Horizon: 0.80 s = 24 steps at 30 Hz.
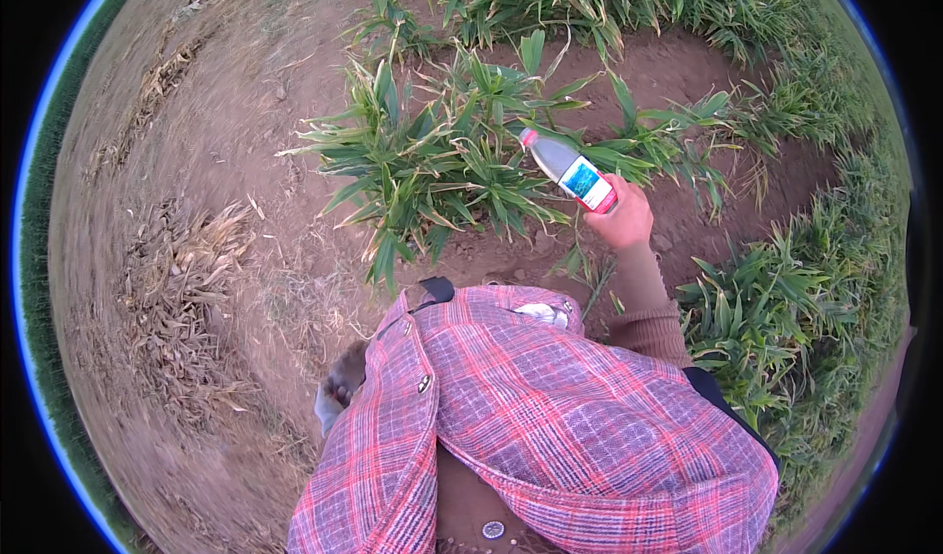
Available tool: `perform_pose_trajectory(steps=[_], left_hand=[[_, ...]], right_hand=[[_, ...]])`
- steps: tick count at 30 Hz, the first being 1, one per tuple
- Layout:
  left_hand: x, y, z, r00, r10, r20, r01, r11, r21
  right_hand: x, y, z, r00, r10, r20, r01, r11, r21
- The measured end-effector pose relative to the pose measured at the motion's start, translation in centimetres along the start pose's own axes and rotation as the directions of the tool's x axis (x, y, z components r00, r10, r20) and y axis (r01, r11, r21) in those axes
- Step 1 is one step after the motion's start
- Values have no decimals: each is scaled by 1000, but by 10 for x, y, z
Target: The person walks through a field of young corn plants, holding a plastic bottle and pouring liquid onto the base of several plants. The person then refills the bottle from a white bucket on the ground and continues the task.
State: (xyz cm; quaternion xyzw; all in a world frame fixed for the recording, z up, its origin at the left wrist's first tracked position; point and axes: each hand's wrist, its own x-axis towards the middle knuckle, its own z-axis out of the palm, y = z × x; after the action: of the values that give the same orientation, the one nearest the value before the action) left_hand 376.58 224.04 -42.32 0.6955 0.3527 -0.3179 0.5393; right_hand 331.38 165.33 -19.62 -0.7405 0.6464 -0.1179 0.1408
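My right hand [628,211] is closed around the lower end of a clear plastic bottle [554,158]. A pinkish-red cap [528,136] is on the bottle, which tilts with the cap toward the upper left. Its label [586,184] is white, blue and red and bears writing. Just beyond the bottle grows a clump of leafy green plants [449,149] with some dry, yellowed tips. My left hand is out of view. At the left edge of my plaid coat [560,407], a grey and brown thing [340,388] shows, too covered to identify.
Dry husks and stalks [180,311] lie piled on the bare soil [287,208] to the left. More leafy plants [766,318] stand close at the right, with further rows [560,1] ahead.
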Motion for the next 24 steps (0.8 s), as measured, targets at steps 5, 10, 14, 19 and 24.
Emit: perform_pose_trajectory(steps=[5, 10, 14, 19, 24], left_hand=[[-10, 0, 9, 997, -69, -26, 68, 996, -55], [-11, -1, 16, 992, -57, 115, 68, 993, -98], [-1, -4, 12, 988, -65, 139, 82, 989, -121], [-11, 5, 27, 997, -73, 33, 75, 996, -55], [-13, 5, 29, 998, -66, 22, 67, 997, -45]], right_hand=[[7, 21, -6, 999, 28, -27, -28, 1000, -14], [14, 38, -12, 998, 62, -30, -63, 997, -51], [23, 50, -13, 994, 102, -28, -102, 994, -24], [30, 53, -18, 987, 159, -29, -159, 987, -23], [43, 64, -24, 975, 220, -38, -221, 975, -30]])
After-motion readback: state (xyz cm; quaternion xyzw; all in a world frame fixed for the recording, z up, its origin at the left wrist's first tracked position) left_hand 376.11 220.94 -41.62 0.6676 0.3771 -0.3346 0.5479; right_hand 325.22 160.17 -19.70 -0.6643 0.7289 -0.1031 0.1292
